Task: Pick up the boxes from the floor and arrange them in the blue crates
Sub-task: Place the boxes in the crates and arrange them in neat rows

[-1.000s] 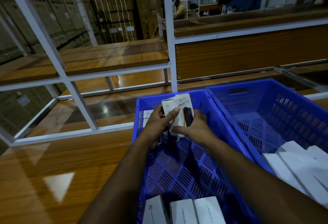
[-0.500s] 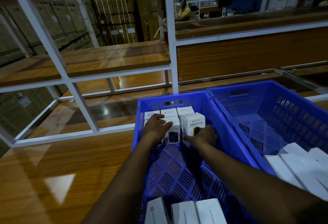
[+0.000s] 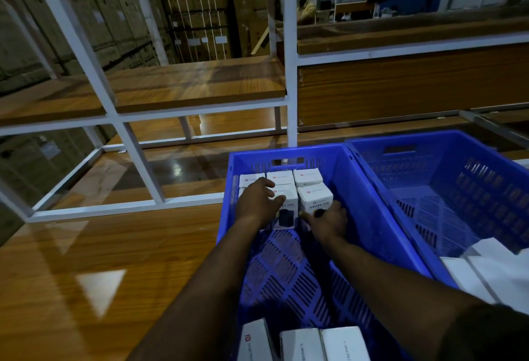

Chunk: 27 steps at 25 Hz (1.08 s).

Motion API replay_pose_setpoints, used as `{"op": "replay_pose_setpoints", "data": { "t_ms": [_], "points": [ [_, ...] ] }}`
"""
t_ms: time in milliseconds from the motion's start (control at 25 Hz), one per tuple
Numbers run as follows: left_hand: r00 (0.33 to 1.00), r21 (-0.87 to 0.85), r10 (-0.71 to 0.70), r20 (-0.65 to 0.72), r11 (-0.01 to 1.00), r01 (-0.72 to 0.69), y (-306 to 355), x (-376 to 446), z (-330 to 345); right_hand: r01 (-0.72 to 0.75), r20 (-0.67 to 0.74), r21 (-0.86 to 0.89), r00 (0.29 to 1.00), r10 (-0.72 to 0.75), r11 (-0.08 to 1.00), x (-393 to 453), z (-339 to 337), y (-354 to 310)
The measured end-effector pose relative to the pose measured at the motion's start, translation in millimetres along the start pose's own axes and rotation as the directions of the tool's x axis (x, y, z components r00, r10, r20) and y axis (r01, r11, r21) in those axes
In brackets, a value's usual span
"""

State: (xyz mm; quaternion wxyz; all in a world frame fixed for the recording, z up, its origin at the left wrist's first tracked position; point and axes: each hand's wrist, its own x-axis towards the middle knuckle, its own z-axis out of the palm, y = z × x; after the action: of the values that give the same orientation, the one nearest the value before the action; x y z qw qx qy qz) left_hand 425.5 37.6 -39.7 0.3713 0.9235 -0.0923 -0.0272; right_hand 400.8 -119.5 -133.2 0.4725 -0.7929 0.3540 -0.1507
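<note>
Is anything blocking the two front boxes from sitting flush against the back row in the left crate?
Nothing visible. The left hand rests on the middle box, the right hand touches the right box; both stand against the back row in the left crate.

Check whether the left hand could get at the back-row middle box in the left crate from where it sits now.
Probably yes. The left hand rests on the front-row boxes right beside the back-row middle box, whose top is uncovered. The left crate is open above, so nothing blocks it.
</note>
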Motion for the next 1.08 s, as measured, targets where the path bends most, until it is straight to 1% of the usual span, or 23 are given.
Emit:
{"op": "replay_pose_setpoints", "data": {
  "t_ms": [160,400,520,640,720,800,880,920,960,1000,1040,1080],
  "points": [
    [1.000,0.004,0.001,-0.010,1.000,-0.001,-1.7,4.4,2.5,-0.008,-0.010,0.109,1.000,0.009,0.994,11.6,11.4,9.1],
    [1.000,0.029,0.021,-0.016,0.999,-0.020,-3.6,6.5,4.1,-0.018,0.032,0.098,0.999,0.015,0.995,31.1,18.8,17.8],
    [1.000,0.036,0.023,-0.016,0.999,-0.022,-4.0,6.9,4.8,0.007,0.056,0.112,0.998,-0.013,0.994,28.8,12.2,14.0],
    [1.000,0.034,0.014,-0.011,0.999,-0.013,-5.5,5.9,2.7,-0.048,0.138,0.136,0.990,0.029,0.990,23.9,7.2,12.4],
    [1.000,0.021,-0.001,-0.007,1.000,0.001,-5.7,5.3,0.7,-0.121,0.192,0.085,0.976,0.102,0.989,21.3,6.9,14.6],
    [1.000,0.022,-0.008,-0.002,1.000,0.008,-5.4,4.0,-0.7,-0.187,0.232,-0.035,0.954,0.190,0.982,21.4,5.1,17.6],
    [1.000,0.032,-0.014,-0.004,0.999,0.014,-4.4,1.5,-2.2,-0.187,0.248,-0.110,0.946,0.209,0.976,19.7,-1.7,11.6],
    [1.000,0.030,-0.015,-0.006,0.999,0.015,-3.9,0.0,-3.5,-0.176,0.257,-0.115,0.946,0.200,0.978,12.2,-9.4,0.7],
    [1.000,0.022,-0.016,-0.008,1.000,0.016,-3.5,-0.8,-4.9,-0.131,0.261,-0.118,0.952,0.158,0.984,2.3,-17.4,-12.1],
    [1.000,0.009,-0.018,-0.009,1.000,0.018,-3.2,-1.5,-5.8,-0.058,0.298,-0.144,0.949,0.099,0.988,-12.2,-26.6,-25.5],
    [1.000,-0.004,-0.023,-0.010,1.000,0.023,-3.3,-2.1,-6.5,0.052,0.396,-0.182,0.918,0.025,0.982,-29.1,-34.8,-38.0],
    [1.000,-0.016,-0.027,-0.010,1.000,0.027,-3.3,-2.9,-6.9,0.205,0.544,-0.214,0.837,-0.058,0.955,-51.1,-43.8,-51.0]
  ]
}}
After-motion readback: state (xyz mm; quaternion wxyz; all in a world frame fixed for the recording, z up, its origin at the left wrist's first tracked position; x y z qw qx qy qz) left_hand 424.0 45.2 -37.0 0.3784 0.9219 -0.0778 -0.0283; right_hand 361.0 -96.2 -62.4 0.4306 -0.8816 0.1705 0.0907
